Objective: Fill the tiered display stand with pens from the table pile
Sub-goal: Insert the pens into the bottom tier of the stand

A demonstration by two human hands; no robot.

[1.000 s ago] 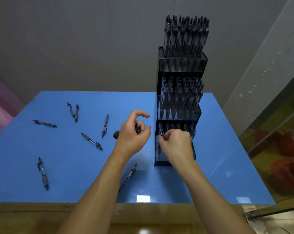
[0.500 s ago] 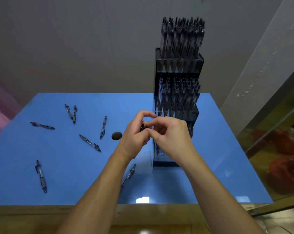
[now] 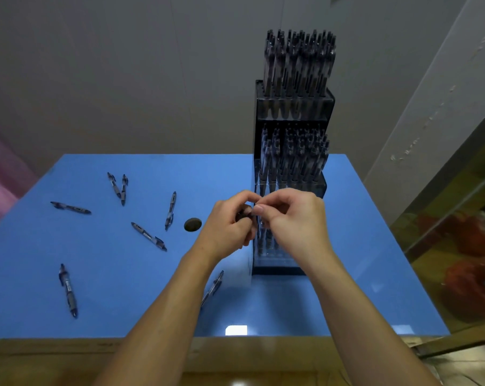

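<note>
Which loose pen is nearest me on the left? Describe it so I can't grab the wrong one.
On the blue table, look left of the left arm at the near edge. The pen there lies alone, pointing almost straight toward you, nearer than every other loose pen on that side.

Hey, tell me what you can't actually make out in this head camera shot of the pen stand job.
- Head view: the stand's bottom tier is mostly covered by the right hand, so its fill is unknown.
- What the left hand holds is buried in its fingers.
- One table pen runs under the left forearm.
- Pen label print is too small to read.
</note>
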